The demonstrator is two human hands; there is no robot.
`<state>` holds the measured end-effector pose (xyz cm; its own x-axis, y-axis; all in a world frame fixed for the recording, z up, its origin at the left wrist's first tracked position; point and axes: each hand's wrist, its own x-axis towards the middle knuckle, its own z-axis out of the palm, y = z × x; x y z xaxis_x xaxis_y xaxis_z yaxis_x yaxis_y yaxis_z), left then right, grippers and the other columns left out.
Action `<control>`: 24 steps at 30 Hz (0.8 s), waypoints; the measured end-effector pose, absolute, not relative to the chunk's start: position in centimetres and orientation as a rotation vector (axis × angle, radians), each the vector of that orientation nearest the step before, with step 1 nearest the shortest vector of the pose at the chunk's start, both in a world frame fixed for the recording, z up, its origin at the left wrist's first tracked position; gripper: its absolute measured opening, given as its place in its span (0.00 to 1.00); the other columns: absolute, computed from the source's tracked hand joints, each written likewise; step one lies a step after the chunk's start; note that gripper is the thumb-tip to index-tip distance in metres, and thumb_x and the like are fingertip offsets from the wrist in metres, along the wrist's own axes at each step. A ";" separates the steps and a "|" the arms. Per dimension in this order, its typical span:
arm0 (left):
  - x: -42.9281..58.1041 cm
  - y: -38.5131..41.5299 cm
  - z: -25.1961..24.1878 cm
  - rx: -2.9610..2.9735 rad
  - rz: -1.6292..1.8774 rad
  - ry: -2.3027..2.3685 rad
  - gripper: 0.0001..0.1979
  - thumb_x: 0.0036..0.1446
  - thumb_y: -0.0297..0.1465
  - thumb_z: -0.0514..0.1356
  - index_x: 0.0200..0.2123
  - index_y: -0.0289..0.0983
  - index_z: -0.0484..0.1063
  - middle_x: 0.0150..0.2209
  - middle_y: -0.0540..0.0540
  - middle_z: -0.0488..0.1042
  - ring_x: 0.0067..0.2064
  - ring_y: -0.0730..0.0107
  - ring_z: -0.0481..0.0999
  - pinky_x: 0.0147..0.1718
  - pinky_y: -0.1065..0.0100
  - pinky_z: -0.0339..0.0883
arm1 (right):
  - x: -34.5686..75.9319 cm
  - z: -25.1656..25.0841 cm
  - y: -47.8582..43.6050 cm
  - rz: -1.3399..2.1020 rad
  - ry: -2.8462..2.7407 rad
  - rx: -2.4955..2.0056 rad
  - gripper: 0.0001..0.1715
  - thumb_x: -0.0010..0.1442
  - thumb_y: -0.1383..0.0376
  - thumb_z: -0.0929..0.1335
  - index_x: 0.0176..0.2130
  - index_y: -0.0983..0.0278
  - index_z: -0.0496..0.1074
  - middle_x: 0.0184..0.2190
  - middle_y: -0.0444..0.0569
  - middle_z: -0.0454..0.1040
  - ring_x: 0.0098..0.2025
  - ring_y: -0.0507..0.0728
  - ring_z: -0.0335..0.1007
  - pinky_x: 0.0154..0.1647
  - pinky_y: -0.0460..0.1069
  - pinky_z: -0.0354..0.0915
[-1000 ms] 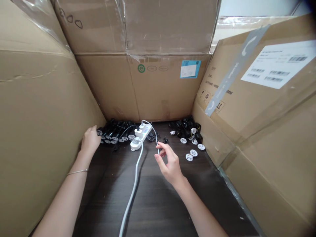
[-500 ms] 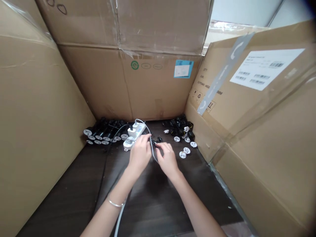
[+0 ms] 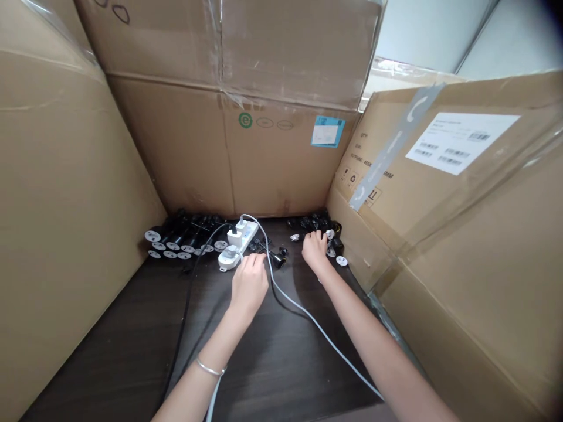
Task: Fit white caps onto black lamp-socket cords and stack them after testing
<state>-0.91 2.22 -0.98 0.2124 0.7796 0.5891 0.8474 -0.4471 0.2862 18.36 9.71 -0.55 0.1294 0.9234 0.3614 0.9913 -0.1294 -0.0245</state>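
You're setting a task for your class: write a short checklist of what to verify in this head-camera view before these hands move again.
Left hand gripping something beside the white power strip: cannot tell.
Right hand at the black cylindrical fittings: ok.
White plug seated in the strip: ok.
Black cable clear of both hands: ok.
Pale cable clear of the space between the hands: not ok, it crosses there.

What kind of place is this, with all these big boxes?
Probably a workshop or warehouse: big cardboard cartons with a barcode label, a white power strip, and piles of black electrical parts.
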 end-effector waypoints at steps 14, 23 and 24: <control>-1.3 2.0 -0.3 -2.361 -1.157 -1.534 0.14 0.55 0.22 0.47 0.42 0.33 0.67 0.39 0.41 0.71 0.43 0.60 0.68 0.42 0.61 0.62 | 18.5 -0.2 10.9 -0.305 -1.630 -1.861 0.13 0.50 0.70 0.63 0.38 0.72 0.64 0.38 0.60 0.68 0.43 0.61 0.61 0.49 0.56 0.53; -1.6 2.0 0.5 -2.483 -1.551 -1.563 0.15 0.59 0.27 0.46 0.48 0.35 0.63 0.42 0.43 0.71 0.45 0.66 0.69 0.47 0.64 0.60 | 14.9 2.2 5.7 0.696 -0.911 -1.048 0.14 0.50 0.62 0.62 0.36 0.64 0.53 0.32 0.47 0.66 0.31 0.53 0.71 0.38 0.52 0.68; -1.5 1.9 0.6 -2.518 -1.640 -1.552 0.16 0.60 0.28 0.46 0.51 0.35 0.61 0.42 0.43 0.71 0.45 0.67 0.69 0.46 0.65 0.61 | 14.5 2.5 5.0 0.860 -0.837 -0.911 0.14 0.48 0.62 0.63 0.35 0.63 0.54 0.31 0.46 0.66 0.32 0.54 0.71 0.40 0.54 0.67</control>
<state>-1.53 1.93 0.59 0.1217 0.7888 0.6025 0.5581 -0.5564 0.6156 14.52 4.98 2.48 0.4060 0.8841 0.2314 -0.2547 0.3527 -0.9004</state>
